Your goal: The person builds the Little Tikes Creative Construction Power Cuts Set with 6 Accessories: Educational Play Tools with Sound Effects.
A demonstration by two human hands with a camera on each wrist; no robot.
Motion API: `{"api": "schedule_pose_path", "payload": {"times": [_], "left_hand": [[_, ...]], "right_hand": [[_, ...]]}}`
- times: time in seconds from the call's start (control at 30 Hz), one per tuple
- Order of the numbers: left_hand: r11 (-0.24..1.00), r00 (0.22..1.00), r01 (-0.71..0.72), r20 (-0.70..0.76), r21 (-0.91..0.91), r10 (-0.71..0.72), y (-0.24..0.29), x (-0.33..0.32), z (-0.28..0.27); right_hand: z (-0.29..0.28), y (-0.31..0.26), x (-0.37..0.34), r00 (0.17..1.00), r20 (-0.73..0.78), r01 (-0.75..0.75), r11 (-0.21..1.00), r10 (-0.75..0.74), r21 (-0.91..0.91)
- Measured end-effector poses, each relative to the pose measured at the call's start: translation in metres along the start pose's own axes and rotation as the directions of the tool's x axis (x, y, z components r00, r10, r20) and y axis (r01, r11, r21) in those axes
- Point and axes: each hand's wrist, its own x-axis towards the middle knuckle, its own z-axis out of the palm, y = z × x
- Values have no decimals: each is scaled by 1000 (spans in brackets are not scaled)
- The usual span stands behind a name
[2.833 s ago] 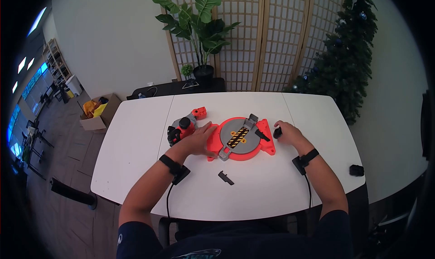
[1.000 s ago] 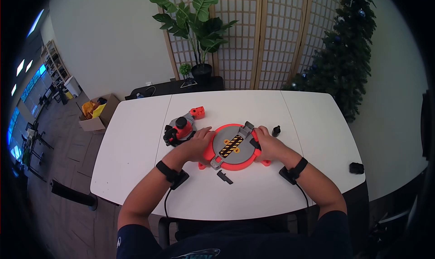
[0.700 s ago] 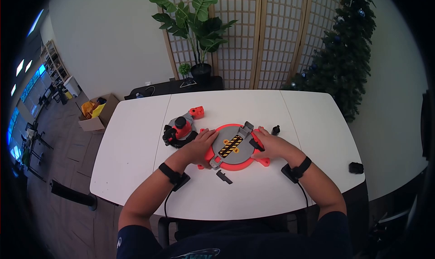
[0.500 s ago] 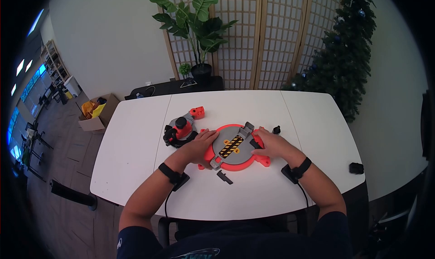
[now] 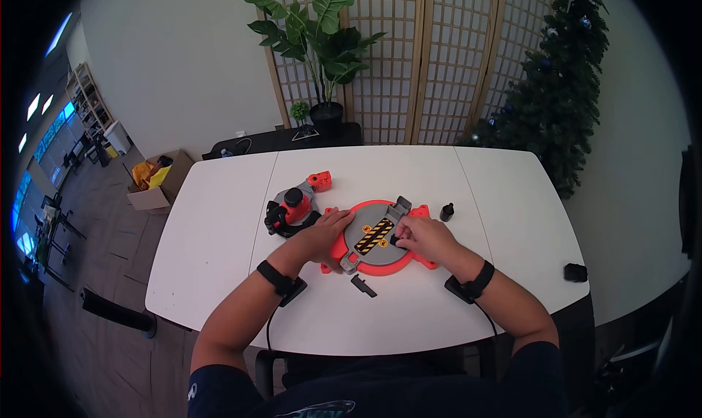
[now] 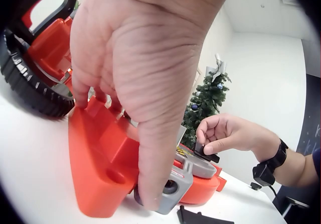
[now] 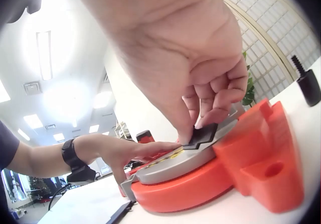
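A red base [image 5: 380, 269] with a grey round turntable [image 7: 173, 166] and a yellow-black striped sticker lies on the white table. My left hand [image 5: 322, 241] grips the base's left end, thumb at the front beside a grey tab and fingers over the red block [image 6: 103, 158]. Over the turntable's right side, my right hand [image 5: 430, 239] pinches a small black plastic piece [image 7: 203, 135] between thumb and fingers, close against the grey surface. A second, slim black piece [image 5: 363, 285] lies in front of the base. Behind its right end stands a black knob with a threaded stem [image 7: 309, 88].
Left of the base sits a red, grey and black toy assembly [image 5: 295, 206], close to my left hand. A small black object [image 5: 575, 273] lies near the table's right edge. A cardboard box [image 5: 164, 180] is on the floor beyond the left edge.
My right hand let go of the black knob, held the base's right end, then moved left onto the black piece and now pinches it. The base shifted slightly nearer and left.
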Motion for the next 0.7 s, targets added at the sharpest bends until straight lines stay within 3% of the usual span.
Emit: {"api": "schedule_pose_path", "payload": {"times": [0.13, 0.23, 0.47, 0.53, 0.57, 0.63, 0.67, 0.7], "left_hand": [[1000, 1000, 2, 8, 2, -2, 4, -1, -3], [1000, 1000, -3, -4, -18, 3, 4, -2, -2], [1000, 1000, 0, -23, 18, 0, 5, -3, 0], [1000, 1000, 2, -19, 14, -2, 5, -3, 0], [1000, 1000, 7, -17, 18, -7, 5, -3, 0], [1000, 1000, 12, -15, 22, -12, 5, -3, 1], [1000, 1000, 11, -12, 28, -11, 3, -2, 1], [999, 1000, 10, -9, 34, -10, 2, -1, 2]], "right_hand": [[15, -4, 9, 999, -30, 18, 976, -11, 216], [25, -2, 15, 993, -91, 89, 977, -72, 193], [12, -14, 16, 993, -84, 91, 980, -77, 180], [4, -13, 17, 937, -298, 175, 983, -182, -48], [2, -8, 21, 937, -299, 175, 983, -182, -48], [1, 7, 29, 859, -457, 111, 955, -232, -277], [0, 12, 32, 858, -457, 111, 954, -233, -277], [-1, 18, 35, 922, -367, 22, 965, -120, -260]]}}
